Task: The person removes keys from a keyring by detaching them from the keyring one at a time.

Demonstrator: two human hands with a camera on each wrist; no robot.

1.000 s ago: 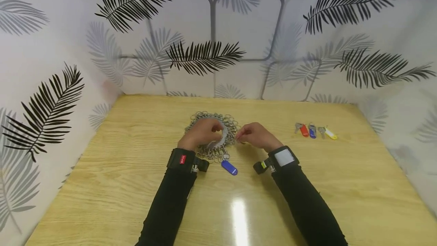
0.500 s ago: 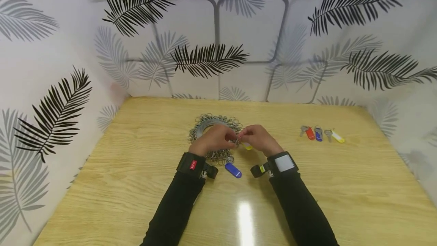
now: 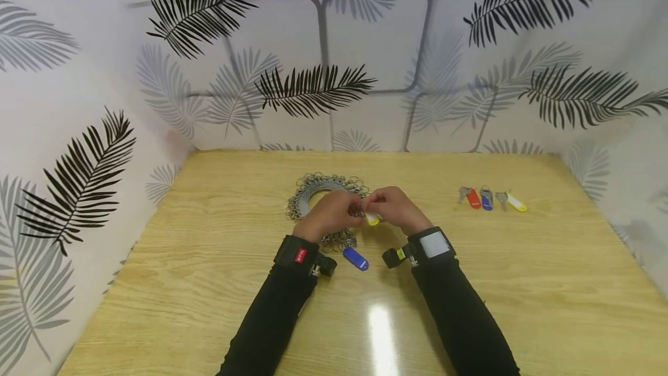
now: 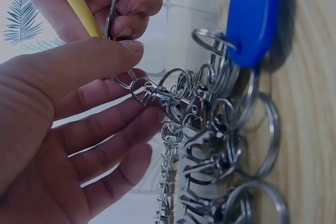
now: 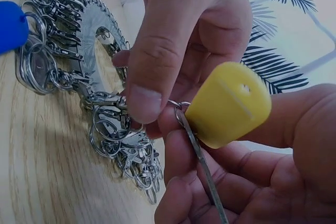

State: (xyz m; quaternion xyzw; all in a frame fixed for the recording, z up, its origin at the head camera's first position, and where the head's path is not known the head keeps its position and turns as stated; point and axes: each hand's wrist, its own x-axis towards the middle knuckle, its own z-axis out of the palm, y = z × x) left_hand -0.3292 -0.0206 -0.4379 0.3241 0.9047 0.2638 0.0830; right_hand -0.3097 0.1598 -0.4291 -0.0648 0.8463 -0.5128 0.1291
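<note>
Two hands meeting over the middle of the wooden table [image 3: 209, 283], just at the near right edge of a round metal holder [image 3: 315, 185] crowded with key rings and snap clips. Left hand [image 3: 332, 213] curled, thumb and forefinger pinching one snap clip [image 4: 157, 95] at the holder's rim, other fingers bent beneath it. Right hand [image 3: 394, 209] curled as well, fingers closed round a thin metal key [image 5: 202, 166] carrying a yellow tag [image 5: 228, 106], the tag pressed against the thumb, the small ring at the tag's end touching or nearly touching the left thumb tip; whether ring and clip are already linked, hard to tell from the wrist views. Blue tag [image 3: 356, 259] hanging off the holder's near rim, flat on the wood between the two wrists, just beside the left wristband. Farther right, well apart from the hands, a short row of three tagged keys: red [image 3: 473, 198], blue [image 3: 486, 198], yellow [image 3: 515, 202], lying side by side near the right wall. Leaf-patterned walls closing off the left, back and right edges of the table. Broad bare wood to the left of the holder, behind it toward the back wall, and across the whole near half around both black sleeves.
</note>
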